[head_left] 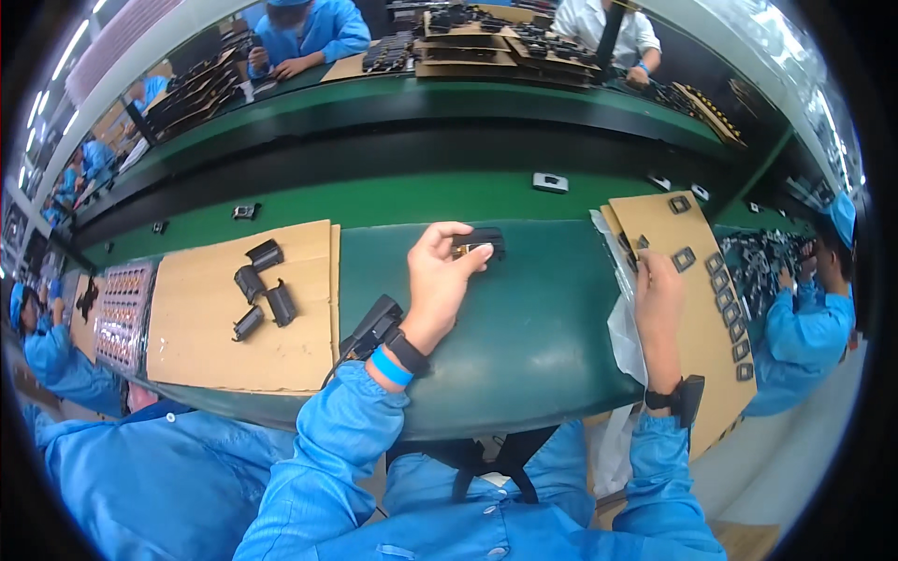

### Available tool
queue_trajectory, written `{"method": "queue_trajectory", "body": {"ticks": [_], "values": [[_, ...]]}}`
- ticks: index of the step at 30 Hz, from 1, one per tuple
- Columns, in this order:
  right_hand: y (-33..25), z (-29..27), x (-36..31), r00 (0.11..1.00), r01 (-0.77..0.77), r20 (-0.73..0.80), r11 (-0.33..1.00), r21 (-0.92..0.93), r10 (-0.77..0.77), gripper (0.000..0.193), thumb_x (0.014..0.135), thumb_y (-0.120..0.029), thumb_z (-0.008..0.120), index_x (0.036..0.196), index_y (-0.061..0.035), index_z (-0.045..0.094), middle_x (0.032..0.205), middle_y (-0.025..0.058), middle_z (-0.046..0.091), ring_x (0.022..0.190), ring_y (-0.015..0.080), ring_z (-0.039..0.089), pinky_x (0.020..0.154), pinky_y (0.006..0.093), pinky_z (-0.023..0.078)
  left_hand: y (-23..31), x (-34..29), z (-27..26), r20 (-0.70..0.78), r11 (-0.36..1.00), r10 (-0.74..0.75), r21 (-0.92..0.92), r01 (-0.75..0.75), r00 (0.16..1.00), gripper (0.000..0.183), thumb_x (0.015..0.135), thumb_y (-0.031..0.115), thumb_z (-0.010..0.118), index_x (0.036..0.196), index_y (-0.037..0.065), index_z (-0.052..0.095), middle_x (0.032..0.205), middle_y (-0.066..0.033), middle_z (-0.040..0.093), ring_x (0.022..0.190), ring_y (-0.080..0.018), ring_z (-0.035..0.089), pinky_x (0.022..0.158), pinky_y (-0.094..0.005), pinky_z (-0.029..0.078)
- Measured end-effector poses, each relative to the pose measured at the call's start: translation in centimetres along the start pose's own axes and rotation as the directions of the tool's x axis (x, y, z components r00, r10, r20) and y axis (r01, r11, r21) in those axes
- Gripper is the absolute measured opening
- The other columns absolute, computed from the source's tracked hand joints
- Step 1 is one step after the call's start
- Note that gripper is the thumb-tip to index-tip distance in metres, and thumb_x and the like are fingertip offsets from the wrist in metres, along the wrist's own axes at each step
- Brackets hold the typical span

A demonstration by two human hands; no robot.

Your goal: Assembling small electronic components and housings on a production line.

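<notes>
Your left hand holds a small black part in a fingertip grip above the middle of the green desk. Your right hand rests on a cardboard sheet at the desk's right edge; its grip state cannot be determined. Four black parts lie on the left cardboard sheet.

A bare green mat lies between the two hands, giving open passage. At nine o'clock, four black parts sit scattered on a cardboard sheet, with clear cardboard around them. At three o'clock, rows of small frames and a plastic bag crowd another card.
</notes>
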State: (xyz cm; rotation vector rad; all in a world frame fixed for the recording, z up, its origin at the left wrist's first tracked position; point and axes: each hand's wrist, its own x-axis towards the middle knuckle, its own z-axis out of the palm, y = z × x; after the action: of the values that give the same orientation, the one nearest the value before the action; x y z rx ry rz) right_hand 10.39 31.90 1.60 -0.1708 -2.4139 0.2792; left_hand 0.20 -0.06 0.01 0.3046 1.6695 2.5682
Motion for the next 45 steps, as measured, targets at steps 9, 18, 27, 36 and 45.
{"method": "queue_trajectory", "body": {"ticks": [9, 18, 27, 36, 45], "values": [[-5.1, 0.1, 2.5, 0.998, 0.036, 0.052, 0.999, -0.014, -0.035, 0.025, 0.095, -0.006, 0.070, 0.120, -0.0011, 0.069, 0.118, 0.0183, 0.068, 0.113, 0.0399, 0.064, 0.094, 0.0484, 0.051, -0.4, 0.1, -1.4, -0.059, 1.000, 0.028, -0.007, -0.028, 0.998, 0.033, 0.090, -0.007, 0.076, 0.119, 0.001, 0.061, 0.112, -0.0119, 0.074, 0.099, -0.0169, 0.073, 0.077, -0.0283, 0.062], [-3.4, 1.9, -1.5, 0.972, 0.037, 0.225, 0.989, 0.141, -0.068, 0.038, 0.095, -0.011, 0.072, 0.130, 0.0019, 0.065, 0.128, 0.0218, 0.066, 0.126, 0.0416, 0.058, 0.107, 0.0470, 0.049, 0.2, 0.4, -0.3, -0.017, 0.998, 0.025, 0.056, -0.024, 1.000, 0.032, 0.092, -0.004, 0.077, 0.119, 0.001, 0.061, 0.108, -0.0115, 0.075, 0.094, -0.0153, 0.073, 0.077, -0.0281, 0.061], [-3.0, 4.6, -1.7, 0.958, -0.055, 0.281, 0.998, -0.026, 0.060, 0.046, 0.092, 0.000, 0.064, 0.138, 0.0053, 0.059, 0.121, 0.0247, 0.066, 0.116, 0.0433, 0.059, 0.105, 0.0501, 0.049, -0.1, -0.1, -0.7, -0.041, 0.998, 0.038, 0.056, -0.036, 0.998, 0.031, 0.092, -0.007, 0.075, 0.118, 0.001, 0.060, 0.109, -0.0118, 0.075, 0.095, -0.0157, 0.073, 0.074, -0.0280, 0.061], [-4.1, 4.8, 1.0, 0.900, -0.148, 0.407, 0.988, -0.051, 0.156, 0.036, 0.088, -0.011, 0.077, 0.118, 0.0045, 0.065, 0.121, 0.0293, 0.064, 0.119, 0.0475, 0.059, 0.102, 0.0527, 0.050, 0.1, -0.2, -0.1, -0.043, 0.999, 0.008, 0.049, -0.006, 0.999, 0.030, 0.090, -0.010, 0.075, 0.116, -0.001, 0.061, 0.107, -0.0108, 0.072, 0.091, -0.0147, 0.072, 0.072, -0.0267, 0.060], [-3.7, 5.9, 3.6, 0.798, -0.237, 0.567, 0.971, -0.015, 0.204, 0.055, 0.082, -0.020, 0.086, 0.128, 0.0007, 0.064, 0.117, 0.0282, 0.072, 0.116, 0.0455, 0.068, 0.098, 0.0497, 0.054, -0.1, -0.2, -0.9, -0.030, 0.999, 0.050, -0.001, -0.050, 0.998, 0.034, 0.089, -0.008, 0.077, 0.118, 0.001, 0.061, 0.112, -0.0137, 0.072, 0.098, -0.0196, 0.073, 0.076, -0.0292, 0.063]]}}
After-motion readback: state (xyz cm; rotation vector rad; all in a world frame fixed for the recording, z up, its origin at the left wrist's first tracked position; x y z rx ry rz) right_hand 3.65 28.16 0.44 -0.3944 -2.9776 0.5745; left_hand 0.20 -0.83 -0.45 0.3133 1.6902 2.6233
